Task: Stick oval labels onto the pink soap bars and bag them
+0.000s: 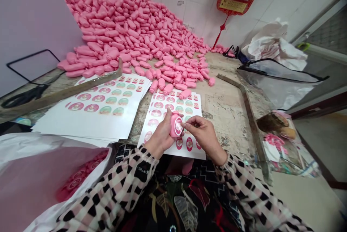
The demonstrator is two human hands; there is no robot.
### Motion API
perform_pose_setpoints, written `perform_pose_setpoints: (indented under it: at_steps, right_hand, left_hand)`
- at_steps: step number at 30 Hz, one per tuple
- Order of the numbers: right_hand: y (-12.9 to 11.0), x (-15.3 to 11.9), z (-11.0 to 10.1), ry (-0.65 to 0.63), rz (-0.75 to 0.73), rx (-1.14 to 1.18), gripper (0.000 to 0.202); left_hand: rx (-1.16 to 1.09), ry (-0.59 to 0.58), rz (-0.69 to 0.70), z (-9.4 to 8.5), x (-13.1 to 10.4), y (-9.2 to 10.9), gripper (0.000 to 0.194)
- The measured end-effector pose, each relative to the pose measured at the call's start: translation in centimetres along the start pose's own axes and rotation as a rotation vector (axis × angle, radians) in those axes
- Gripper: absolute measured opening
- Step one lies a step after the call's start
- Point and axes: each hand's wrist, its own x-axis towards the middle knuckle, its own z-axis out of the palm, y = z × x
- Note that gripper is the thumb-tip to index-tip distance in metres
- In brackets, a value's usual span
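In front of me, my left hand [160,132] is closed round a small pink plastic bottle [174,116] and tilts its front toward the right. An oval pink-and-white sticker [178,127] lies against that front. From the right, my right hand [204,134] pinches at the sticker's right edge with thumb and forefinger, its other fingers curled. Whether the edge is lifted or pressed flat is too small to tell. Under both hands lies a sticker sheet [199,153] with rows of pink, green and oval labels, partly hidden by my hands.
A large heap of pink bottles [130,25] covers the table's back. On the left, a wooden strip [89,86] lies across stacked sticker sheets [108,125], near black scissors [25,96]. A white bag [16,152] holds labelled bottles. Another wooden strip [251,114] runs along the right.
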Motion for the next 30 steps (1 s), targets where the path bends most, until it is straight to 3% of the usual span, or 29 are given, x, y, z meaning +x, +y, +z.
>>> perform_pose_setpoints:
  at_steps: [15,19,24,27,30]
  right_hand:
    - [-0.3,0.1,0.2,-0.071,0.103,-0.05,0.025]
    - [-0.5,-0.4,-0.2,-0.035,0.051,-0.181,0.025]
    - [-0.1,-0.1,-2.1,-0.001,-0.095,-0.352,0.021]
    - [0.3,0.3,-2.9,0.046,-0.003,-0.193,0.024]
    - [0.0,0.0,-2.1,-0.107,0.145,0.136,0.032]
  left_hand:
    - [0.115,-0.039,0.042,0.0,-0.1,-0.3,0.05]
    - [0.252,-0.151,-0.041,-0.1,-1.1,0.3,0.041]
    - [0.39,-0.3,-0.163,-0.9,-2.6,1.3,0.054]
    - [0.345,-0.331,-0.191,-1.0,-3.1,1.2,0.054]
    - [0.32,-0.371,-0.206,-0.6,-3.4,0.6,0.058]
